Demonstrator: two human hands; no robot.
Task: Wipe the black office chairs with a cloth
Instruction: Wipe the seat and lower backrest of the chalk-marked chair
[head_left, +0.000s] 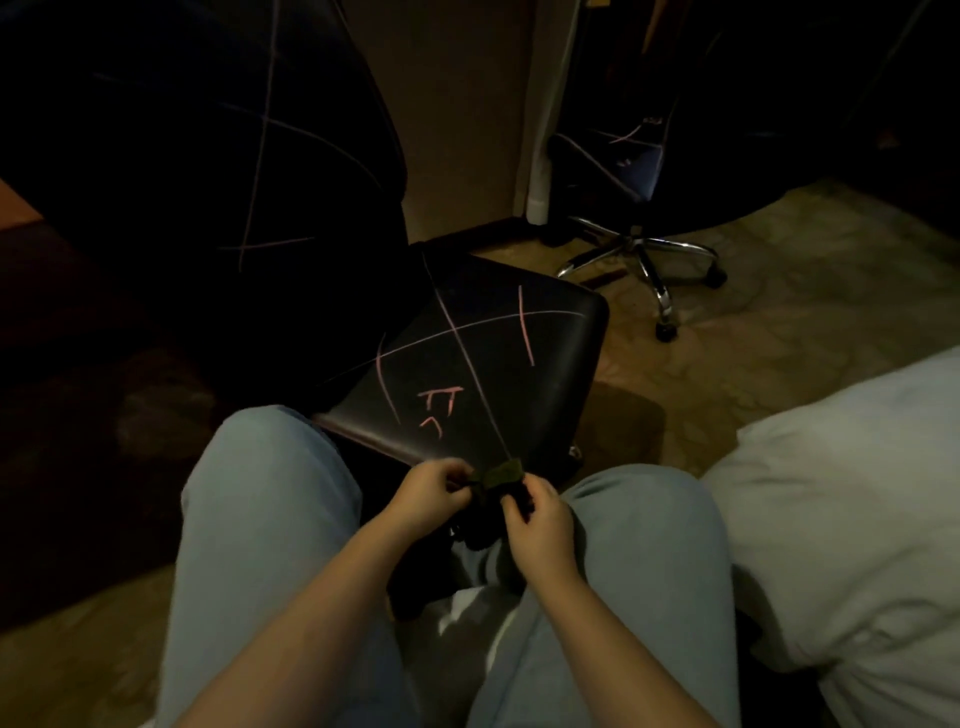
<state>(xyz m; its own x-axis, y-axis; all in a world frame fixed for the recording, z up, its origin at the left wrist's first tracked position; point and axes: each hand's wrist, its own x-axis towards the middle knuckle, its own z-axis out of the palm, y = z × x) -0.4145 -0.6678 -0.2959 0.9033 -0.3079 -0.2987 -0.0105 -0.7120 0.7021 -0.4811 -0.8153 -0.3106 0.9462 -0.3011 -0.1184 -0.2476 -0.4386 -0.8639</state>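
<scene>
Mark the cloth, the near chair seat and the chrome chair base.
cloth (503, 474), head view, olive upper fold.
near chair seat (504, 374), head view, bare black surface.
chrome chair base (643, 249), head view, central hub.

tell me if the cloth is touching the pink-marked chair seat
Cannot tell. In the head view the cloth, pinched by the left hand and right hand, overlaps the near edge of the seat; dim light hides any gap.
</scene>
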